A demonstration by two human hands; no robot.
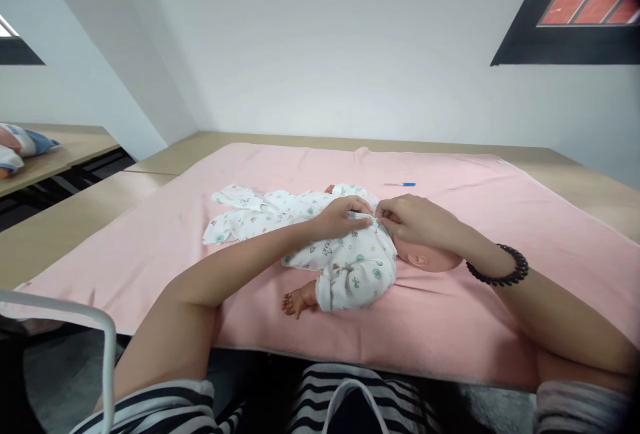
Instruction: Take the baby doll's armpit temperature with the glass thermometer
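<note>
Striped sleeves [165, 407] nearest; left hand [344, 218] & right hand [414, 221] both pinched on soft printed romper [350, 264] at doll [431, 259] neck, fuzzy pink blanket [450, 327] beneath.

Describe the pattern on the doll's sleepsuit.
White sleepsuit with small teal, green and grey prints; shows best in the head view.

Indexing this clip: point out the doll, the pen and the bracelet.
doll [363, 254]: head view, on its clothed torso.
pen [400, 184]: head view, on the middle of its shaft.
bracelet [495, 281]: head view, on the beads under the wrist.
</note>
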